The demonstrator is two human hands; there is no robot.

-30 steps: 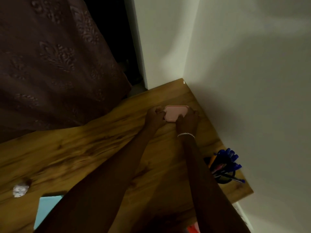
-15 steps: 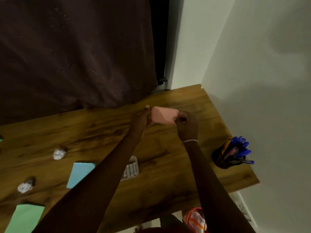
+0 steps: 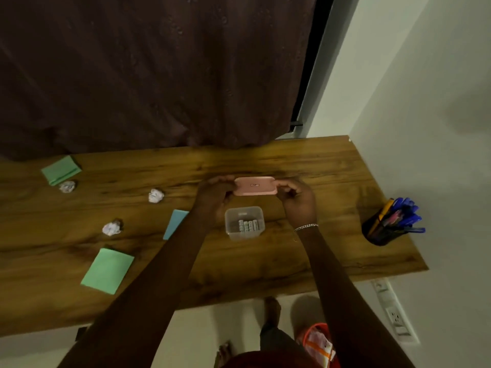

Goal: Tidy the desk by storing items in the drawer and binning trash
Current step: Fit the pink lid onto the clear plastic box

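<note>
Head view, pink lid [image 3: 254,186] pinched between left grip [image 3: 215,198] and right grip [image 3: 298,201], box [image 3: 243,236] nearby

It is a room at home: a wooden desk [image 3: 318,160] sits by a dark curtain [image 3: 159,75], with a cup of pens [image 3: 390,225].

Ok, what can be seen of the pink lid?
The pink lid is a rounded rectangle, seemingly plastic, with a raised rim and a small dark mark at its centre. It is held lengthwise left to right, off the clear container and just beyond it. The left hand pinches its left end, the right hand its right end.
</note>
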